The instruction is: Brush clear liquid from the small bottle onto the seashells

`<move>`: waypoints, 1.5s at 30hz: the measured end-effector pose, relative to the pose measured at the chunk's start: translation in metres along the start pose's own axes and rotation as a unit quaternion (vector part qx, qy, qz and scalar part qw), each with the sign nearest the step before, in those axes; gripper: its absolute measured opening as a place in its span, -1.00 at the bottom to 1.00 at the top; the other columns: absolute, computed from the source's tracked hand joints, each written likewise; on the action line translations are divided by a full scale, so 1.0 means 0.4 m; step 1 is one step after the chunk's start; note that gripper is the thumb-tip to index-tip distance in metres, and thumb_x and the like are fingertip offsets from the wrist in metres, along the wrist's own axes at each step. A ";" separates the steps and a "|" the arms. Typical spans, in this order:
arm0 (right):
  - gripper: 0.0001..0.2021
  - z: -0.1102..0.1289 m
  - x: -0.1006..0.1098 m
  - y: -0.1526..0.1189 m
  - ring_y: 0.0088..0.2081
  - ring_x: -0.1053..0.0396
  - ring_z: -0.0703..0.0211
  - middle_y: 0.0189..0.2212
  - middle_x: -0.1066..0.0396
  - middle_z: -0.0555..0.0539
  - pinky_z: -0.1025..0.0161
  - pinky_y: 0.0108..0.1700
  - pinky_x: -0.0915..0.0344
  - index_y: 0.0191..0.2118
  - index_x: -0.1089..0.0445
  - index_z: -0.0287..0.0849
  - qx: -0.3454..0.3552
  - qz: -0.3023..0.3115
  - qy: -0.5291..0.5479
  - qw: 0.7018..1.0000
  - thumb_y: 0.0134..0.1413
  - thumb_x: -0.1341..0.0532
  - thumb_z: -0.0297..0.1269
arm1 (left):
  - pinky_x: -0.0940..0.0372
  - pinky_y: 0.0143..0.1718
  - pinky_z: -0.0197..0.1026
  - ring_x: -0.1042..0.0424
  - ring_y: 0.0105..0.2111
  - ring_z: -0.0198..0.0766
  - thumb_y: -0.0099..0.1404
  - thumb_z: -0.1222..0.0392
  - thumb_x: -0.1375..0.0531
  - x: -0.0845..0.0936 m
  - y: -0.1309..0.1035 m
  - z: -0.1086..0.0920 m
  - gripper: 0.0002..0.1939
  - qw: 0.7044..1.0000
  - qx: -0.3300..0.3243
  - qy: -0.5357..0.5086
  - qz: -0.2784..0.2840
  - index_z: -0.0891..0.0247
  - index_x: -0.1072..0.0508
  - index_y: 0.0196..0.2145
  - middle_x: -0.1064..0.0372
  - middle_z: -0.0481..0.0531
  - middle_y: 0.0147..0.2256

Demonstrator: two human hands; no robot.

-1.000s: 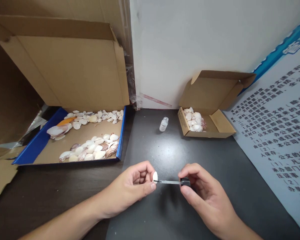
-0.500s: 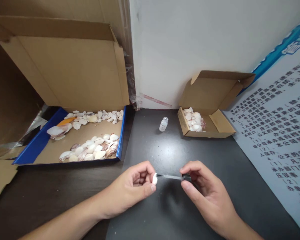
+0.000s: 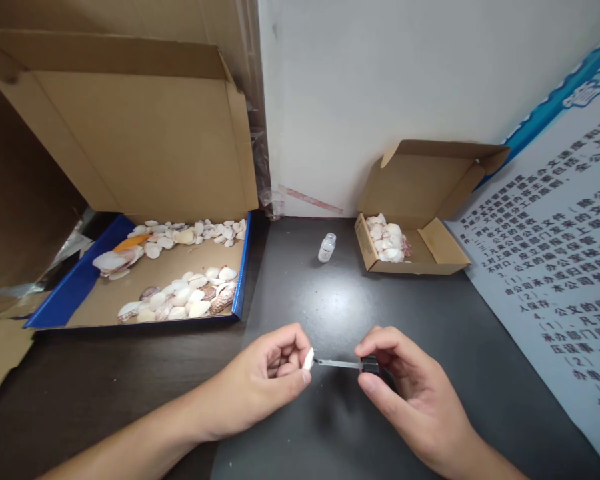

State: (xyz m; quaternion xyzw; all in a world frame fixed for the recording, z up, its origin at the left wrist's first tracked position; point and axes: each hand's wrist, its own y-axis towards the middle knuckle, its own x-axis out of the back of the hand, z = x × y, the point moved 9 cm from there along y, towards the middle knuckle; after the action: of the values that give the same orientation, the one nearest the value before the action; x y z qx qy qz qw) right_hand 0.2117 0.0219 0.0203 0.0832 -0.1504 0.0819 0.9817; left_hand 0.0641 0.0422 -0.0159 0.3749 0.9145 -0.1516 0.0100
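Between the fingertips of my left hand (image 3: 275, 373) is a small white shell (image 3: 309, 359). My right hand (image 3: 410, 393) grips the black cap of a brush applicator (image 3: 369, 365), whose clear stem points left. The dark brush tip is at the shell's right side and seems to touch it. A small clear glass bottle (image 3: 327, 247) stands uncapped on the dark mat beyond my hands.
An open blue-edged box (image 3: 240, 280) at the left holds many shells in two groups. A smaller open cardboard box (image 3: 415, 269) at the back right holds more shells. A printed sheet (image 3: 545, 287) covers the right side; a white wall (image 3: 380, 80) stands behind.
My right hand has moved slightly left and down with the applicator, and its stem lies lower against the shell. The shell is turned a little in my left fingers.
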 end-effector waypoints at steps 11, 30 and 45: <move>-0.90 0.005 0.016 0.006 -0.53 -0.27 0.26 -0.54 -0.28 0.11 0.36 -0.47 -0.25 -0.19 -0.34 -0.01 0.005 -0.035 -0.045 0.998 0.19 -0.21 -0.34 | 0.07 -0.49 -0.30 0.08 -0.50 -0.39 0.35 0.05 -0.15 -0.003 0.001 0.004 -0.76 1.000 0.013 0.025 -0.003 0.21 -0.17 -0.34 0.06 -0.20 -0.47; -0.94 0.001 0.003 0.007 -0.54 -0.27 0.23 -0.57 -0.29 0.08 0.33 -0.50 -0.25 -0.22 -0.38 -0.08 -0.011 -0.007 -0.041 0.999 0.18 -0.21 -0.31 | 0.06 -0.48 -0.31 0.07 -0.49 -0.39 0.33 0.06 -0.16 -0.006 -0.003 -0.001 -0.76 0.999 0.012 0.036 -0.004 0.21 -0.17 -0.35 0.06 -0.20 -0.47; -0.93 0.005 0.026 0.006 -0.53 -0.28 0.23 -0.57 -0.29 0.08 0.33 -0.47 -0.26 -0.22 -0.38 -0.06 -0.002 -0.067 -0.066 0.996 0.16 -0.23 -0.34 | 0.05 -0.46 -0.30 0.05 -0.48 -0.38 0.33 0.00 -0.16 -0.005 0.002 0.003 -0.72 1.000 0.013 0.019 -0.001 0.21 -0.18 -0.35 0.02 -0.18 -0.46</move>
State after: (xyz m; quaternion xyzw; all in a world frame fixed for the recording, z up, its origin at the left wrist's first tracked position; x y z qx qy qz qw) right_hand 0.2206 0.0253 0.0257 0.0960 -0.2090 0.0104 0.9731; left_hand 0.0659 0.0411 -0.0170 0.3766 0.9131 -0.1560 -0.0120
